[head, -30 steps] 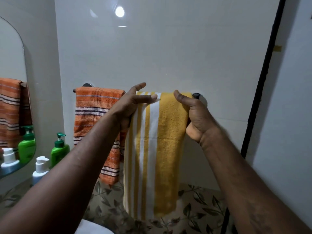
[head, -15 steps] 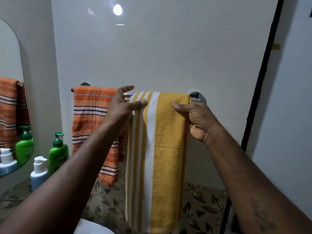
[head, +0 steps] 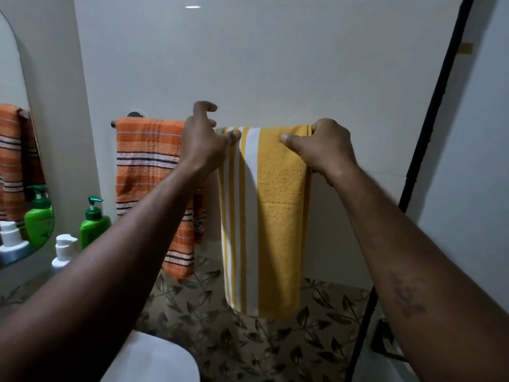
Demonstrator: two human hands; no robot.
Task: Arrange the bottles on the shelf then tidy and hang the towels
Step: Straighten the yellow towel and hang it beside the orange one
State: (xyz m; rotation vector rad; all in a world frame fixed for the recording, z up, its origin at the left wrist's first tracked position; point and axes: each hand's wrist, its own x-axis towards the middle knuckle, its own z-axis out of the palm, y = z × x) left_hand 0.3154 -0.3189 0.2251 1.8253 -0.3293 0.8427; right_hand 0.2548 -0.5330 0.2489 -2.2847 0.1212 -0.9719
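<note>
Nearest, at eight o'clock in the view, a white pump bottle [head: 64, 250] and a green pump bottle [head: 93, 226] stand upright side by side. Farther off, the yellow towel [head: 278, 230] hangs folded over the towel bar [head: 134, 115] on the wall, with its fold at the centre of the view and its tails dropping toward six o'clock. The left hand [head: 202, 144] pinches the fold's nine o'clock end, thumb on the front and forefinger lifted clear. The right hand [head: 326, 147] grips the three o'clock end, thumb pressed on the front and fingers curled over the top. Just beside the yellow towel, at its nine o'clock, an orange towel [head: 148, 166] hangs on the same bar. The yellow towel looks soft, light and limp, and it probably slides easily on the smooth bar. Holding both top corners at the fold seems the best way to even it out without bunching.
</note>
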